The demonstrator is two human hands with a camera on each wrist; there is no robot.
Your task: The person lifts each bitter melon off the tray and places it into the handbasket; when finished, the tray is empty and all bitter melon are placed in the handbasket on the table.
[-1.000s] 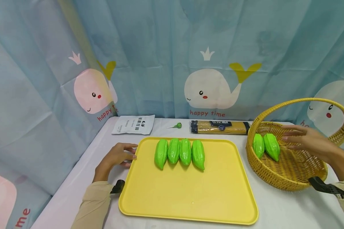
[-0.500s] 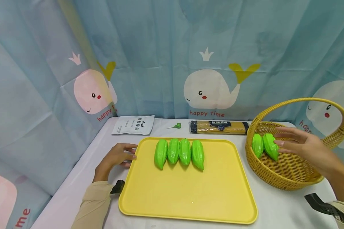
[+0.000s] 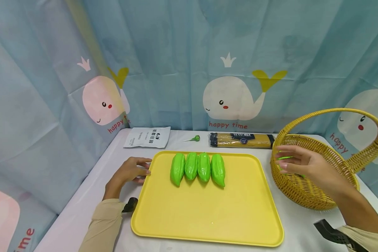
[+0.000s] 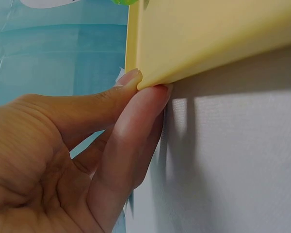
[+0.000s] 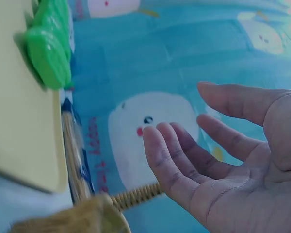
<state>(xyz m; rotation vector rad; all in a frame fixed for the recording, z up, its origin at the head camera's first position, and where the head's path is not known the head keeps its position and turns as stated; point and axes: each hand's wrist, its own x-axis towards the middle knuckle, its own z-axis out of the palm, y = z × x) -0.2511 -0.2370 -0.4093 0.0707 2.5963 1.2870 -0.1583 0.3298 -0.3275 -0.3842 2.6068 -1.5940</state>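
At ten o'clock on the yellow tray (image 3: 208, 213), the left hand (image 3: 130, 170) pinches the rim between thumb and fingers. The right hand (image 3: 312, 168) has just swung leftward over the wicker basket (image 3: 281, 182), between two and three o'clock; its relaxed fingers hold nothing, so no fruit seems lifted there. Green star fruit (image 3: 282, 158) in the basket shows partly behind those fingers, toward nine o'clock from the palm. Four more star fruits (image 3: 191, 166) lie side by side at the tray's twelve o'clock; beyond, at one, lies a spaghetti pack (image 3: 252, 141).
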